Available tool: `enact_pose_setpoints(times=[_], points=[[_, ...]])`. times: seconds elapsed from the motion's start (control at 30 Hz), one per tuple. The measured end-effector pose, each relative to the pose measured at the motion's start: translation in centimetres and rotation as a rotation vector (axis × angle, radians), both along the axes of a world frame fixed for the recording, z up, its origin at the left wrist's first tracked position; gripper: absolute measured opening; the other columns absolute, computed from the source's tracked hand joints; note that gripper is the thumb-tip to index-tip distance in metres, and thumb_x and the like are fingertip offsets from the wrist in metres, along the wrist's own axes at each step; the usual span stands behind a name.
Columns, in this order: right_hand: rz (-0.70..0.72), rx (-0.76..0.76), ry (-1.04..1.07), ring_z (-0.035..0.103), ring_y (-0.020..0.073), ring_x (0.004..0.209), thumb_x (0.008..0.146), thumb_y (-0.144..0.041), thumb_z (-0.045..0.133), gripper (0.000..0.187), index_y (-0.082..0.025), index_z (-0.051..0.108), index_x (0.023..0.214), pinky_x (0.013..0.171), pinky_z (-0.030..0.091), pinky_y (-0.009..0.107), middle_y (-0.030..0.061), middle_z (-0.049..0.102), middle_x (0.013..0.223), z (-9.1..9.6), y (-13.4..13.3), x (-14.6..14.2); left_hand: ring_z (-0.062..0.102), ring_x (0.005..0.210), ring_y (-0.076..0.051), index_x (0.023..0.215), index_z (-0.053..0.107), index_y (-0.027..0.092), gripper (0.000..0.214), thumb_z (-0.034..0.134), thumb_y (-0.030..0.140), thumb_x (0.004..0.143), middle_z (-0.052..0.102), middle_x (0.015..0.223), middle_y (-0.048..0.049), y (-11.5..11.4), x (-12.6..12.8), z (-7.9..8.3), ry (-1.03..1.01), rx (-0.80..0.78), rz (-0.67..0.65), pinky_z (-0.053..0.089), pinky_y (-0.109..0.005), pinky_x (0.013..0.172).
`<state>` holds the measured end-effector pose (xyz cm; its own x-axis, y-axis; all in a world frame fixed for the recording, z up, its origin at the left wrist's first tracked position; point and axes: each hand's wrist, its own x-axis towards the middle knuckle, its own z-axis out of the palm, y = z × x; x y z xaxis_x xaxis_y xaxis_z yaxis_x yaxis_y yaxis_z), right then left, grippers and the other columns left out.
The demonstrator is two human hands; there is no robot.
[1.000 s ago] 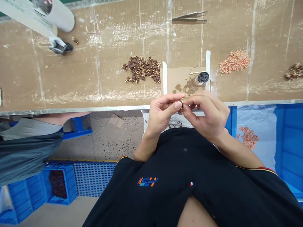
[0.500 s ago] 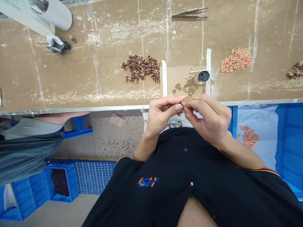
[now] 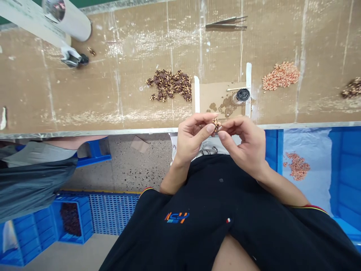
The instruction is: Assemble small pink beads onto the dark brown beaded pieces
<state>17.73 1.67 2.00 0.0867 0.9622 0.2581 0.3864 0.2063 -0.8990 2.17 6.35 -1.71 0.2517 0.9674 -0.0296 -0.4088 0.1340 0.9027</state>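
My left hand (image 3: 190, 137) pinches a small brown-and-gold beaded piece (image 3: 216, 125) between thumb and fingers, just off the table's front edge. Beside that piece is my right hand (image 3: 245, 145), its thumb and forefinger apart; whether a fingertip touches the piece I cannot tell. Beyond the hands lies a taped-down cardboard sheet (image 3: 205, 94) with dark wet spots. A small pot with a black top (image 3: 243, 95) stands on its right side, and a cotton swab (image 3: 235, 89) lies next to it. Left of the sheet is a pile of similar brown-and-gold pieces (image 3: 172, 84).
Tweezers (image 3: 226, 23) lie toward the table's far side. A heap of orange-pink bits (image 3: 280, 76) is at the right. A white cylinder (image 3: 75, 22) stands at the far left. Blue crates (image 3: 349, 165) flank me below the table, and another person's leg (image 3: 34, 177) is at left.
My right hand's fingers have spread and drawn back slightly from the piece, which now shows more fully in my left hand. The whole view has shifted a little.
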Motion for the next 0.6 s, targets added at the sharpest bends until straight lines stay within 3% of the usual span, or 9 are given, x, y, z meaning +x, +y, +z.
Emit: enact_pose_setpoints(times=[0.1, 0.23, 0.43, 0.6], points=[[0.027, -0.18, 0.157, 0.067, 0.0134, 0.062, 0.105, -0.042, 0.073, 0.024, -0.025, 0.064, 0.09, 0.061, 0.057, 0.029, -0.0021, 0.071, 0.075, 0.4, 0.0, -0.3, 0.078, 0.078, -0.012, 0.105, 0.085, 0.03, 0.03, 0.093, 0.053, 0.086, 0.081, 0.088, 0.001, -0.2, 0.3, -0.2, 0.004, 0.037, 0.027, 0.066, -0.024, 0.072], [0.039, -0.302, 0.292, 0.062, 0.0128, 0.059, 0.101, -0.06, 0.075, 0.04, -0.024, 0.063, 0.088, 0.056, 0.054, 0.028, -0.0031, 0.065, 0.07, 1.1, 0.3, -0.3, 0.083, 0.089, -0.015, 0.105, 0.085, 0.032, 0.017, 0.09, 0.043, 0.092, 0.086, 0.096, 0.0011, -0.6, 0.8, -0.1, -0.016, 0.112, 0.087, 0.069, -0.027, 0.079], [0.013, -0.265, 0.295, 0.057, 0.0112, 0.057, 0.097, -0.054, 0.08, 0.039, -0.023, 0.061, 0.082, 0.055, 0.05, 0.025, -0.0041, 0.062, 0.067, 1.3, 0.9, 0.1, 0.084, 0.091, -0.019, 0.098, 0.084, 0.029, 0.028, 0.092, 0.053, 0.087, 0.086, 0.098, -0.0017, -0.7, 0.9, 0.7, 0.085, 0.055, 0.108, 0.071, -0.036, 0.084], [0.018, -0.251, 0.242, 0.057, 0.0112, 0.057, 0.098, -0.048, 0.078, 0.034, -0.023, 0.061, 0.083, 0.054, 0.049, 0.025, -0.0041, 0.063, 0.068, 0.7, 0.9, 0.4, 0.082, 0.087, -0.017, 0.092, 0.082, 0.026, 0.029, 0.093, 0.052, 0.086, 0.085, 0.094, -0.0025, -0.5, 0.7, 0.9, 0.1, 0.046, 0.083, 0.07, -0.034, 0.083]])
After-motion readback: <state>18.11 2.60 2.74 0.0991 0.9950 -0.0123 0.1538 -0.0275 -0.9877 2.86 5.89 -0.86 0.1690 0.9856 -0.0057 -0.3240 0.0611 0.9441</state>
